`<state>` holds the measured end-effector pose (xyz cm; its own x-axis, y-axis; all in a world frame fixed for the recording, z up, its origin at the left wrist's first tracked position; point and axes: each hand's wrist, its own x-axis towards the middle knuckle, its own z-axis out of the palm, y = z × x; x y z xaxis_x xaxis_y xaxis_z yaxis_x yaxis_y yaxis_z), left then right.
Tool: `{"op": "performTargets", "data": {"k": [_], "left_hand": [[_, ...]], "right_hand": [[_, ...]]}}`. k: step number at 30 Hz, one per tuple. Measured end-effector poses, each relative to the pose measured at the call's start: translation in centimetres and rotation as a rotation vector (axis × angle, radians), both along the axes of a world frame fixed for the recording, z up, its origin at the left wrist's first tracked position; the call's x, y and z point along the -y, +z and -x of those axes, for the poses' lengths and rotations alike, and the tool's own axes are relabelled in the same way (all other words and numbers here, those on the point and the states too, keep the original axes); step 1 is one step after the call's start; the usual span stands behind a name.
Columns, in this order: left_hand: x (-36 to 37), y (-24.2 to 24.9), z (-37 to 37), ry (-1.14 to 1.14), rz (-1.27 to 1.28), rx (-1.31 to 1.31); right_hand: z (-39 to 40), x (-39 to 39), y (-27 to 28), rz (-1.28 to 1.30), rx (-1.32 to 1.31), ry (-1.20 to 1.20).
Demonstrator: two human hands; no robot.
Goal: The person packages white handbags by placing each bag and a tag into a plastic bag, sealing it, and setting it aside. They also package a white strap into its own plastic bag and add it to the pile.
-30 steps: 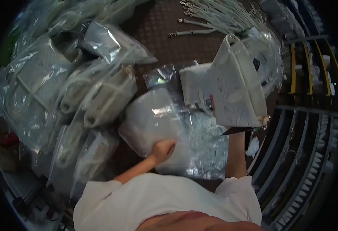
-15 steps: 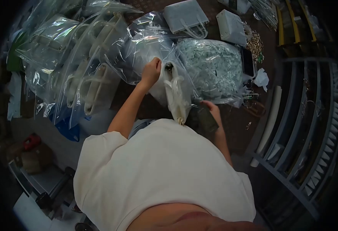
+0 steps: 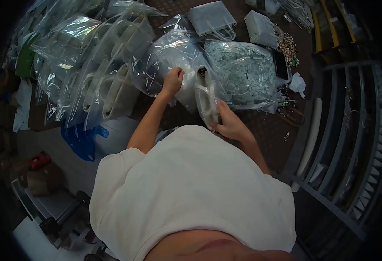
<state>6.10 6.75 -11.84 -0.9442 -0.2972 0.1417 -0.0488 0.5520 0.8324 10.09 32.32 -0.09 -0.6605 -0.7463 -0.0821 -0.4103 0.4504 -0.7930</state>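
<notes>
A white handbag (image 3: 205, 98) stands upright on the table in front of me, seen from above, with pale handles and a dark opening at its far end. My right hand (image 3: 234, 123) grips its near right side, thumb and fingers around the edge. To its left, my left hand (image 3: 173, 81) is closed on the clear plastic bag (image 3: 186, 93) lying beside and around the handbag. Exactly how much plastic is in my left fingers is hidden.
Several wrapped white handbags (image 3: 117, 89) fill the left. A sack of pale green packets (image 3: 243, 76), two unwrapped bags (image 3: 212, 19), a phone (image 3: 281, 66) and small metal parts (image 3: 288, 50) lie beyond and right. A metal rack (image 3: 343, 143) stands at far right.
My right hand has left a dark green object at the right and now grips the handbag. The dark object is out of sight. My left hand stays closed near the plastic.
</notes>
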Motion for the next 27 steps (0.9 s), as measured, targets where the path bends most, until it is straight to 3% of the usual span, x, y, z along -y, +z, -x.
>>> {"op": "performTargets", "data": {"k": [1,3,4,6,8,10,11,13,14,15,16,17,18,19,20,22,23,25,27], "left_hand": [[0.0,0.2,0.1,-0.002,0.022,-0.029],[-0.1,0.4,0.1,-0.001,0.049,-0.056],[-0.1,0.6,0.0,0.006,0.017,-0.082],[0.4,1.4,0.0,0.006,-0.004,-0.111],[0.5,2.7,-0.6,0.059,-0.071,-0.094],[0.8,3.0,-0.8,0.065,-0.091,-0.092],[0.8,3.1,-0.9,0.073,-0.112,-0.083],[0.6,2.7,-0.9,0.068,-0.182,-0.018],[0.5,2.5,-0.8,0.064,-0.253,0.052],[0.6,2.2,-0.8,0.061,-0.248,0.050],[0.6,1.9,-0.8,0.113,-0.510,0.024],[0.7,1.5,-0.7,0.165,-0.773,-0.004],[2.5,0.6,-0.9,0.174,-1.157,0.080],[3.0,0.8,-1.1,0.174,-1.150,0.078],[3.4,1.2,-1.4,0.212,-1.059,0.053],[3.6,3.6,-2.3,0.231,-0.828,0.115],[3.4,4.2,-2.4,0.234,-0.820,0.115],[1.9,5.6,-2.5,0.003,-0.199,-0.106],[0.2,8.3,-3.4,-0.072,-0.155,-0.152]], "right_hand": [[0.0,0.4,-1.1,0.000,-0.006,0.011],[0.2,1.3,-3.2,-0.062,-0.131,-0.299],[0.7,1.4,-2.3,-0.055,-0.130,-0.299],[2.5,0.3,-0.2,-0.275,0.297,-0.366],[2.9,-2.3,-3.7,-0.145,0.229,-0.410],[3.2,-3.0,-3.8,0.402,0.538,-0.614],[3.3,-2.8,-4.1,0.406,0.535,-0.612],[3.0,-1.7,-4.1,0.626,0.885,-0.690],[2.8,-1.4,-4.5,0.633,0.883,-0.689],[2.4,-1.1,-5.6,0.587,0.753,-0.521],[2.1,-0.9,-7.0,0.538,0.621,-0.356],[1.9,-0.4,-8.4,0.545,0.620,-0.357],[2.0,0.0,-10.3,0.366,0.605,-0.375],[2.0,0.4,-12.1,0.188,0.586,-0.389],[1.7,0.7,-13.6,0.195,0.585,-0.385],[0.6,1.7,-13.6,-0.088,-0.200,-0.155],[0.1,2.0,-12.0,-0.029,-0.176,-0.171],[0.5,2.8,-14.7,0.001,-0.271,-0.195],[0.9,3.2,-14.8,0.024,-0.367,-0.228]]}}
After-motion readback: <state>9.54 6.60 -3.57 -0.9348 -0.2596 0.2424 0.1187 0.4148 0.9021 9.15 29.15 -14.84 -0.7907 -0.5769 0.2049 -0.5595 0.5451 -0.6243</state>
